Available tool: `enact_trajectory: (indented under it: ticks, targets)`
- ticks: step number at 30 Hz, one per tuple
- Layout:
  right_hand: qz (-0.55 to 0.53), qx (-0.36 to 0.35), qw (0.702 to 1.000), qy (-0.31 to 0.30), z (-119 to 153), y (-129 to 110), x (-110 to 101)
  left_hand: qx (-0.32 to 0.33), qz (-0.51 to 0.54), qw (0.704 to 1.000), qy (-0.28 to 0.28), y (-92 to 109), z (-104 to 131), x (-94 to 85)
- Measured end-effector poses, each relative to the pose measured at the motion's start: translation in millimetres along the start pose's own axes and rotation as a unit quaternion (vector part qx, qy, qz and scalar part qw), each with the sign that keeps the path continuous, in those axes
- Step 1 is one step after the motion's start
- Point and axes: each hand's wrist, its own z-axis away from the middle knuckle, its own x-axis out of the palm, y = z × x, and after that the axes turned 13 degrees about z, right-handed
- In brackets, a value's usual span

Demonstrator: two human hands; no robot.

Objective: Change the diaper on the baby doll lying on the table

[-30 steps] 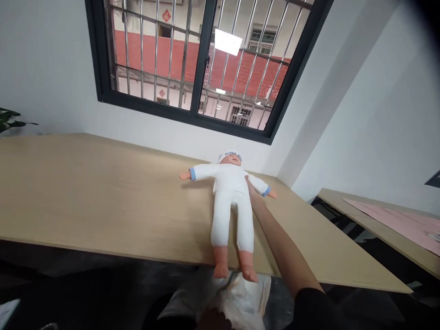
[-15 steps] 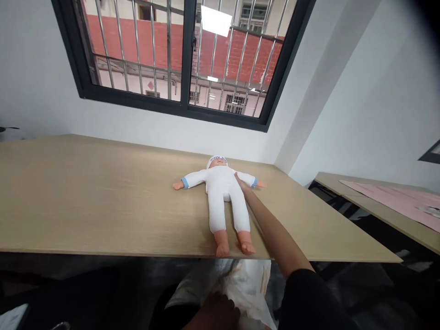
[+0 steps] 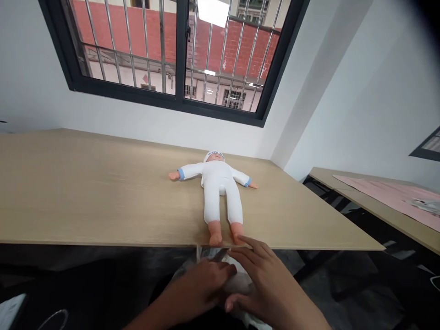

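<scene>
The doll [image 3: 217, 176] lies face up on the desk [image 3: 103, 192], arms spread and legs apart, dressed in white with blue cuffs and a white cap [image 3: 215, 153]. Its bare feet are just beside the near edge, and its head points towards the window [image 3: 222, 111] beyond.

The right hand [image 3: 271, 279] has left the doll's side and come back to just below its feet. Its fingers are long and slightly spread, the thumb apart, pinching nothing. One fingertip overlaps the doll's foot in this view; I cannot tell whether they touch. The doll rests unsupported, so both hands are free for the whitish plastic bag [image 3: 240, 285] below its feet, which seems to be what is being handled.

The left hand [image 3: 206, 280] is at that bag, below the doll and to its left, fingers curled in; whether they pinch the plastic I cannot tell.

Farther out, well to the doll's right, a pink cloth [image 3: 381, 197] lies on another desk [image 3: 321, 175]. A pale flat thing [image 3: 10, 311] shows far to the doll's lower left.
</scene>
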Motion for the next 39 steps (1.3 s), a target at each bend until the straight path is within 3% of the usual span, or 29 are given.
enact_trajectory:
  ticks: [4, 8, 11, 13, 15, 17, 20, 22, 26, 30, 32, 35, 37, 39]
  targets:
    - [0.031, -0.008, 0.999, 0.04, 6, -5, 6, 0.03, 0.027, 0.999, 0.021, 15, -9, 0.3]
    - [-0.013, 0.002, 1.0, -0.016, 11, -2, 8, 0.092, -0.011, 0.993, 0.078, 19, -10, -2.7]
    - [-0.045, 0.025, 0.998, -0.03, 20, 8, 3, 0.076, 0.031, 0.991, 0.105, 16, -10, -14.0]
    - [-0.085, 0.068, 0.994, -0.028, 25, 24, -2, 0.022, 0.118, 0.978, 0.17, 8, -12, -23.3]
    - [-0.14, 0.124, 0.982, -0.025, 26, 44, -6, -0.079, 0.258, 0.918, 0.292, -6, -16, -31.0]
    - [-0.199, 0.151, 0.968, -0.024, 23, 63, -3, -0.198, 0.438, 0.79, 0.38, -23, -23, -35.0]
    - [-0.268, 0.131, 0.954, -0.014, 12, 79, 13, -0.298, 0.668, 0.578, 0.361, -47, -37, -33.5]
    - [-0.318, 0.123, 0.94, -0.01, 4, 80, 30, -0.312, 0.737, 0.495, 0.339, -53, -44, -28.3]
    - [-0.412, 0.157, 0.898, 0.002, -7, 72, 58, -0.32, 0.797, 0.429, 0.278, -44, -52, -13.1]
    - [-0.44, 0.151, 0.885, 0.027, -13, 61, 56, -0.263, 0.87, 0.353, 0.222, -34, -53, -1.1]
    - [-0.417, 0.136, 0.899, 0.02, -13, 59, 43, -0.209, 0.897, 0.335, 0.2, -34, -53, 2.2]
    - [-0.284, 0.147, 0.947, 0.018, -8, 74, 8, -0.143, 0.919, 0.317, 0.187, -36, -55, 4.6]
    - [-0.138, 0.197, 0.97, 0.041, -3, 98, -25, -0.115, 0.924, 0.319, 0.177, -36, -56, 4.5]
    - [-0.006, 0.275, 0.957, 0.089, 2, 127, -62, -0.101, 0.924, 0.333, 0.16, -34, -59, 2.3]
